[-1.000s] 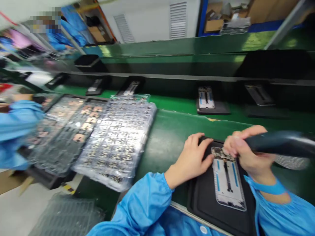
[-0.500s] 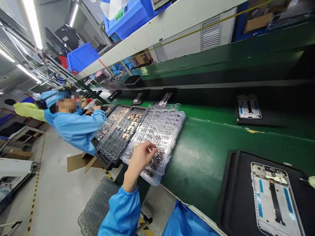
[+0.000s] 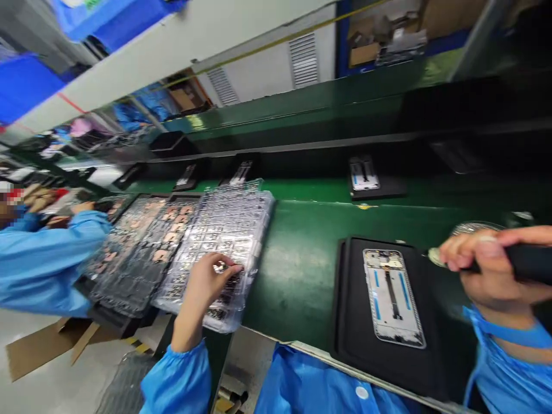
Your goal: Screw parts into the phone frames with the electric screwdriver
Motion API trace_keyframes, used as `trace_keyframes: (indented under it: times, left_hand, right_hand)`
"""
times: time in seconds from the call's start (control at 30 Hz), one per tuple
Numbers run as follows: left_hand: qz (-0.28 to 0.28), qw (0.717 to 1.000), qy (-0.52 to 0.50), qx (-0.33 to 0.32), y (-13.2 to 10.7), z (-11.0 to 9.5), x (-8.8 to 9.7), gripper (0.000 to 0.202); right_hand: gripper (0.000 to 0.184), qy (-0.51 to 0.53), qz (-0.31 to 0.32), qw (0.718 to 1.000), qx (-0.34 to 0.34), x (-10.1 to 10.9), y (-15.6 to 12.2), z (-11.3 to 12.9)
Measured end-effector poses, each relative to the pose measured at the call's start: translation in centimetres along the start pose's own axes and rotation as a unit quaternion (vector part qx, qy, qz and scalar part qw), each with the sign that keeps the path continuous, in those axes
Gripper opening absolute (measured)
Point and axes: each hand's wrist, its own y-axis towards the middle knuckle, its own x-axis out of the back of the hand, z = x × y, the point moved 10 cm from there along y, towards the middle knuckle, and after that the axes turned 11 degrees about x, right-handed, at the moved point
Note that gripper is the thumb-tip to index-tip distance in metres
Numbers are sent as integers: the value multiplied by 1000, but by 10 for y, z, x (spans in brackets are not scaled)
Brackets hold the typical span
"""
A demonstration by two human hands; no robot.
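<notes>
Clear compartmented tray at the left end of the counter: rows of small electronic parts, partly covered by the left hand. Left of it, dark tray: copper-coloured pieces toward its far end. Near the counter's front edge, to the right: black tray with a phone frame lying flat inside, blue strips and a dark ribbon cable visible. Beyond the far edge, another phone frame on a dark base. Left hand: thumb and forefinger nearly meeting over the clear tray; cannot tell whether a part is pinched. Right hand: fingers wrapped around a black screwdriver, right of the frame.
</notes>
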Motion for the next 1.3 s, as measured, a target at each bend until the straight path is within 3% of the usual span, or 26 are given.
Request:
trace_keyframes:
  times: [0.1, 0.17, 0.23, 0.33, 0.4, 0.47, 0.53, 0.6, 0.97, 1.3]
  left_hand:
    - [-34, 994, -103, -23, -10, -13, 8, 55]
    - [-12, 984, -164, -63, -31, -44, -6, 49]
    - [67, 969, -198, -133, -64, -95, -42, 36]
    - [202, 918, -230, -252, -128, -178, -111, 23]
    - [254, 890, -227, -302, -163, -217, -153, 17]
    - [281, 879, -198, -329, -187, -237, -185, 12]
    - [287, 882, -163, -338, -199, -243, -205, 7]
    - [275, 890, -142, -335, -202, -241, -212, 7]
    - [152, 919, -134, -340, -197, -222, -193, 12]
    - [197, 910, -146, -334, -196, -224, -200, 5]
  right_hand:
    - [46, -35, 54, 994, 89, -21, 5, 24]
    - [43, -33, 61, 993, 91, -24, 5, 24]
    - [41, -37, 63, 993, 89, -23, 4, 22]
    - [42, -55, 71, 993, 78, -22, 2, 15]
    - [43, -65, 73, 993, 63, -21, 1, 9]
    - [43, -68, 69, 993, 63, -20, 1, 8]
    - [42, -73, 63, 993, 63, -18, 2, 9]
    - [42, -77, 62, 993, 58, -18, 2, 9]
    - [45, -84, 45, 994, 51, -15, 4, 14]
    - [48, -84, 30, 993, 79, -18, 8, 18]
